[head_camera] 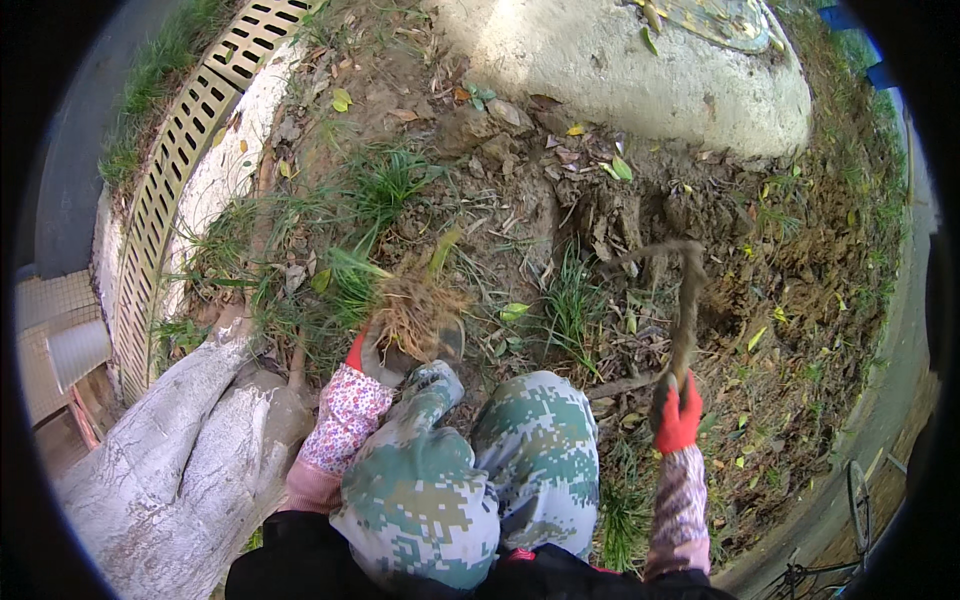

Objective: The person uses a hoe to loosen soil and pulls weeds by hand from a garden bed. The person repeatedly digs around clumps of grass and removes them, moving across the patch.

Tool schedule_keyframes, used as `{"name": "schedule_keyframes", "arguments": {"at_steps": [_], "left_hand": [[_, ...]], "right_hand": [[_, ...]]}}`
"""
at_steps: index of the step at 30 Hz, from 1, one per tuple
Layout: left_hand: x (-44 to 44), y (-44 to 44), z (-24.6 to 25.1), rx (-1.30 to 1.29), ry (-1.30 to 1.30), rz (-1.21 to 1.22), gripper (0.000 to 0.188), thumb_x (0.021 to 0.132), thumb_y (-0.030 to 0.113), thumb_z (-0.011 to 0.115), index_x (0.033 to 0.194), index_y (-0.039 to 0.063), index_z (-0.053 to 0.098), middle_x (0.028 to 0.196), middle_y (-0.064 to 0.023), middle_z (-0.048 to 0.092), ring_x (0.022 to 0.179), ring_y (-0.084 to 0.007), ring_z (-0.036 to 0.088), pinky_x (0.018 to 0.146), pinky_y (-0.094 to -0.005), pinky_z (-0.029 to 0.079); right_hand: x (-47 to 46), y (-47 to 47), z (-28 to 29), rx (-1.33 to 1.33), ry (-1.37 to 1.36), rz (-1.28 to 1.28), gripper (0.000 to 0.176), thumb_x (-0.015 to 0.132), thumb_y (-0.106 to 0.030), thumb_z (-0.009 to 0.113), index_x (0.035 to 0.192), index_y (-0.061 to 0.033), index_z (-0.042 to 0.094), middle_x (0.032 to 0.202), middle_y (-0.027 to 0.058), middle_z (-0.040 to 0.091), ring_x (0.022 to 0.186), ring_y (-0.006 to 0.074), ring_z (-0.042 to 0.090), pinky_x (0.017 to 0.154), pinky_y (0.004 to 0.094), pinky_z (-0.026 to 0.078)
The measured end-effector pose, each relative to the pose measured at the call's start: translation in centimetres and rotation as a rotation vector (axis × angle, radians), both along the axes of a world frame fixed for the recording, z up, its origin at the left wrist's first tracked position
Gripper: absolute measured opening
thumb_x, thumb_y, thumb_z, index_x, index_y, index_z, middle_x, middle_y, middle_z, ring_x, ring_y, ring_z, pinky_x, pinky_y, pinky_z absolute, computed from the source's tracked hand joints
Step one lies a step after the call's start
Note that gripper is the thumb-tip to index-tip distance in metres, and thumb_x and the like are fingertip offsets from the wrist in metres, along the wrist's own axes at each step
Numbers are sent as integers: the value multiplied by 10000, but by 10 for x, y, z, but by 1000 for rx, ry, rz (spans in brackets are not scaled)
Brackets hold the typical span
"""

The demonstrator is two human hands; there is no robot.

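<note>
My left hand [379,358], in a red and grey work glove, grips an uprooted grass clump [420,311] in front of my left knee. Its brown roots are bared and blurred, and green blades stick out to the left. In a red glove with a dark palm, my right hand [677,411] holds a short-handled, mud-coated hand hoe or pick [686,307]. The tool's slim head bends left over dug soil; blur hides its exact shape. Between the hands, a rooted grass tuft [574,304] stands in the ground.
A whitewashed tree trunk [172,465] rises close on my left. Beyond it runs a slotted drain cover [169,169] along a pale kerb. A concrete mound [637,90] with a round cover [712,19] lies ahead. Another grass tuft [390,180] grows ahead-left. A bicycle [847,525] is partly visible at right.
</note>
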State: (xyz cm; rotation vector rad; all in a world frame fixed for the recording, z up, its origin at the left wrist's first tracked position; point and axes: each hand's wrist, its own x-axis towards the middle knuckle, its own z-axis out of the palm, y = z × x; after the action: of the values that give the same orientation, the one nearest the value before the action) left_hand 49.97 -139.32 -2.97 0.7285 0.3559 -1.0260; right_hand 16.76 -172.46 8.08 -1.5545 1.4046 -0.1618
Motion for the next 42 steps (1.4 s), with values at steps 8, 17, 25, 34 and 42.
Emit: {"name": "schedule_keyframes", "arguments": {"at_steps": [8,17,25,34,42], "left_hand": [[-16,-10,-31,530,-744,-239,765,851,-2,693,1507,-22,298,1501,-96,425,1339,-199,447,1051,-348,453],[-12,-38,8,524,194,-10,573,954,56,581,1497,105,404,1447,3,475,1197,-128,506,834,-300,534],[-31,7,-37,640,-1322,-472,604,874,68,702,1412,-26,446,1384,-138,571,1247,-225,574,1006,-308,472],[-30,18,-78,533,-1317,-412,698,831,44,695,1456,-27,392,1471,-195,491,1299,-254,543,1105,-319,390],[-19,3,-5,801,-1327,-596,570,895,234,688,1406,57,506,1312,-136,620,1185,-275,603,992,-380,490]], "right_hand": [[193,-74,28,-338,-1146,221,502,934,-361,614,1240,22,508,828,135,624,703,229,614,615,332,506],[276,-23,-163,-255,143,572,432,940,-376,625,1094,-1,475,947,329,655,919,516,628,810,538,508],[264,22,-129,-66,4,365,527,926,-410,641,1185,33,523,1030,338,651,975,513,623,847,517,504],[251,-44,-149,-137,-321,256,351,997,-350,560,1087,-25,657,835,174,682,751,243,644,722,362,514],[280,-106,32,-616,-1203,32,425,1007,-414,494,1098,-18,616,911,177,643,875,301,601,755,398,482]]}}
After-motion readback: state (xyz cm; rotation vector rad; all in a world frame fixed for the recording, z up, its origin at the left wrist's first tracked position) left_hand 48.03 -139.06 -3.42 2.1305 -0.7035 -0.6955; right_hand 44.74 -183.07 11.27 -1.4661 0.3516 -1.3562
